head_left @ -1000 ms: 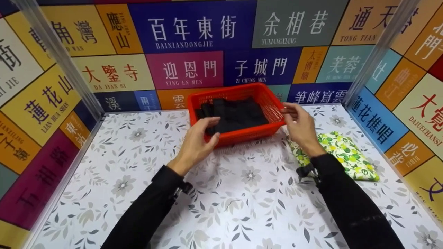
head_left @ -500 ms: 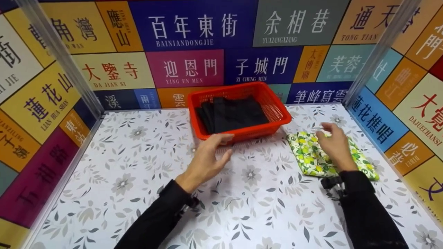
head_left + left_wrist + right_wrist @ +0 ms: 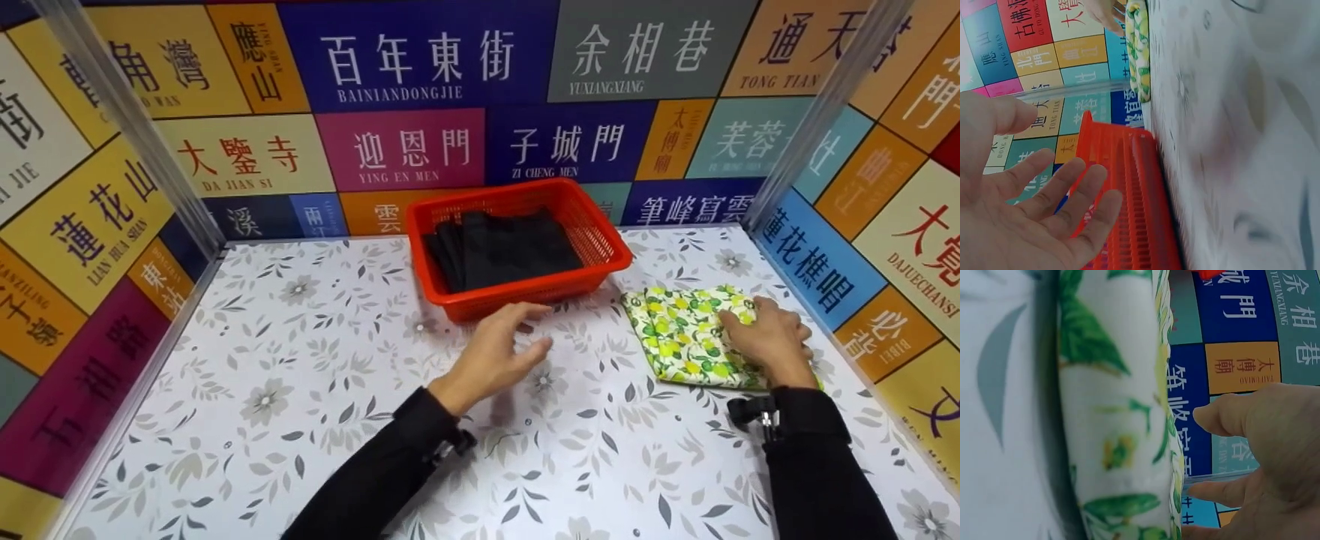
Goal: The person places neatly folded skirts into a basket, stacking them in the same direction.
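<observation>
A folded cloth item with a lemon-and-leaf print (image 3: 686,337) lies flat on the right of the table. Over its right part is my right hand (image 3: 772,341), thumb and fingers spread apart; in the right wrist view the hand (image 3: 1264,467) is beside the printed cloth (image 3: 1112,416), and I cannot tell whether it touches. My left hand (image 3: 495,360) hovers in front of the red plastic basket (image 3: 525,292), holding nothing, its fingers relaxed in the left wrist view. Folded black cloth (image 3: 517,251) fills much of the basket.
White table covering (image 3: 300,420) with a grey leaf and flower print spreads beneath everything. Panels with Chinese place names (image 3: 412,60) wall the back and both sides. Clear corner posts (image 3: 802,112) stand at the back.
My right hand has left the basket's right edge and moved right and nearer, over the printed cloth. My left hand has drawn away from the basket's front left, toward the right.
</observation>
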Available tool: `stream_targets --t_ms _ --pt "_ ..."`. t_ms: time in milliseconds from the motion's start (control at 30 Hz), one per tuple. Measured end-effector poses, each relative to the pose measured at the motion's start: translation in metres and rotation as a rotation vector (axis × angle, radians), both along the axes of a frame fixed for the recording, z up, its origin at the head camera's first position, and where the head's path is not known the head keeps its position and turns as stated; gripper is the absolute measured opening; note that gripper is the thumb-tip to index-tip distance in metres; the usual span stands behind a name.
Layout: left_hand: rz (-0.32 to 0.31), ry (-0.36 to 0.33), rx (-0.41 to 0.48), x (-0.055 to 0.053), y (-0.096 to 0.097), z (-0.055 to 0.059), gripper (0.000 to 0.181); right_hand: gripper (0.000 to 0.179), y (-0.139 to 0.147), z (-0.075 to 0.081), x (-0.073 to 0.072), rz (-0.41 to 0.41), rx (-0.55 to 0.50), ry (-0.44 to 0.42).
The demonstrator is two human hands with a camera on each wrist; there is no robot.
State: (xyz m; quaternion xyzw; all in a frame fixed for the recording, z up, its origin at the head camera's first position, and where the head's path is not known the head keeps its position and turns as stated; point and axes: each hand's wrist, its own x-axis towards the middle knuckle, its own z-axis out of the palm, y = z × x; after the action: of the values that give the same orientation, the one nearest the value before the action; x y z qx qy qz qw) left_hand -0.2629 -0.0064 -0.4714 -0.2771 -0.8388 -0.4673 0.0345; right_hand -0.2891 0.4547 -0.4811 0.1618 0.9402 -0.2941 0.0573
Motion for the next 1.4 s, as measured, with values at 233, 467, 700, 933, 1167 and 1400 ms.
stream_targets --t_ms 233,467,700,933,1167,1400 --pt "-0.004 -0.142 -0.011 -0.008 0.035 -0.007 0.046 0.115 0.009 -0.009 0.003 -0.014 -0.037 -0.048" --pt "0.031 -0.287 -0.017 -0.013 0.066 -0.009 0.048 0.114 0.008 -0.018 0.001 0.005 -0.018 -0.02" --pt "0.02 -0.336 -0.01 -0.014 0.089 -0.016 0.052 0.109 0.0 -0.016 0.001 0.048 -0.006 -0.008" --pt "0.058 -0.461 -0.023 -0.015 0.102 -0.018 0.062 0.106 -0.017 -0.007 -0.004 0.104 -0.091 -0.025" --pt "0.068 -0.659 0.131 -0.011 0.104 -0.015 0.058 0.096 -0.027 0.004 -0.004 0.161 -0.22 -0.055" --pt "0.094 -0.798 0.21 -0.008 0.099 -0.013 0.049 0.081 -0.027 0.007 0.0 0.165 -0.297 -0.042"
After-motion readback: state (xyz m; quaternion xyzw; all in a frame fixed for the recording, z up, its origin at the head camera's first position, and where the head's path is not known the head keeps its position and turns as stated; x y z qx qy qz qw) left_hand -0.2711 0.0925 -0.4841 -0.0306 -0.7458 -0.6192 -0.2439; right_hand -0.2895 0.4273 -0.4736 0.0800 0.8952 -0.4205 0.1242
